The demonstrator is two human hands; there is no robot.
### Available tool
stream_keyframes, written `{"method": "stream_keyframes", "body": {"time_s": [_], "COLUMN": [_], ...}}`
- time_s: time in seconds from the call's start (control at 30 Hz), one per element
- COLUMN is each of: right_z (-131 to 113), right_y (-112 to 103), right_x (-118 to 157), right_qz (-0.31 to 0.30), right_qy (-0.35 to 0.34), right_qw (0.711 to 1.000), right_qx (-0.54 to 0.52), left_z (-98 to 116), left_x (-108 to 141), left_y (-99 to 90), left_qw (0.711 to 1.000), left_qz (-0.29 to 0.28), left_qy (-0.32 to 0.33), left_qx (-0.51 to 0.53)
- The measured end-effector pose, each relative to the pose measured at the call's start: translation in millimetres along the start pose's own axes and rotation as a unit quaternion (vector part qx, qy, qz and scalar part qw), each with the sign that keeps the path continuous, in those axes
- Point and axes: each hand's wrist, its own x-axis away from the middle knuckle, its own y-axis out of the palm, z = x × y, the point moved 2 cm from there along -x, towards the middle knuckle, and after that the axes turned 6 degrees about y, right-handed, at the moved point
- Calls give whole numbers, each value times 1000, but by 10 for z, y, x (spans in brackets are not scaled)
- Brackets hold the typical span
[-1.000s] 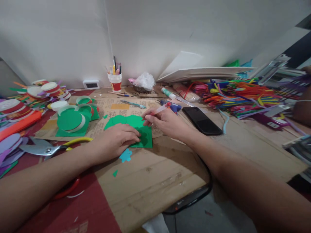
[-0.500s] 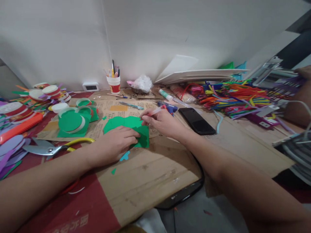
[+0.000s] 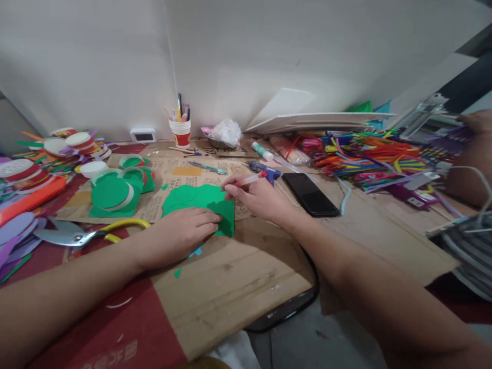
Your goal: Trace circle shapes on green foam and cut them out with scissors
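A green paper sheet (image 3: 226, 210) with a wavy far edge and faint round outlines lies on the brown cardboard. My left hand (image 3: 186, 230) rests flat on its near part, fingers stretched to the right and holding nothing. Above the sheet's right side, my right hand (image 3: 251, 197) is closed around a red and clear pen (image 3: 251, 179), its tip end hidden by the fingers. Left of the sheet are white paper rings and a green disc (image 3: 110, 193) on green paper. A small green scrap (image 3: 178, 273) lies nearer me.
Yellow-handled scissors (image 3: 126, 223) lie left, beside an orange cutter (image 3: 34, 200). A black phone (image 3: 310, 193) is right of my right hand. Behind stand a cup of pens (image 3: 180, 133) and a glue stick (image 3: 262, 150). Colourful pipe cleaners (image 3: 376, 156) are piled at the right.
My left hand has shifted slightly left and nearer me on the green sheet, now covering more of the blue scrap. The pen in my right hand has tilted a little lower.
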Motion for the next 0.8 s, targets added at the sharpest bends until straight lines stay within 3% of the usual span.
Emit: {"method": "stream_keyframes", "body": {"time_s": [0.3,0.57,0.8], "right_z": [-18,51,93], "right_y": [-3,9,8], "right_x": [10,0,-11], "right_qz": [12,17,12], "right_qy": [-6,-5,-5], "right_qw": [1000,998,997], "right_qx": [-13,-65,-70], "left_z": [-45,-221,-138], "left_x": [-6,-24,-57], "left_y": [8,59,32], "left_qw": [998,979,989], "left_qz": [5,27,18], "left_qy": [-19,-94,-62], "left_qx": [63,179,134]}}
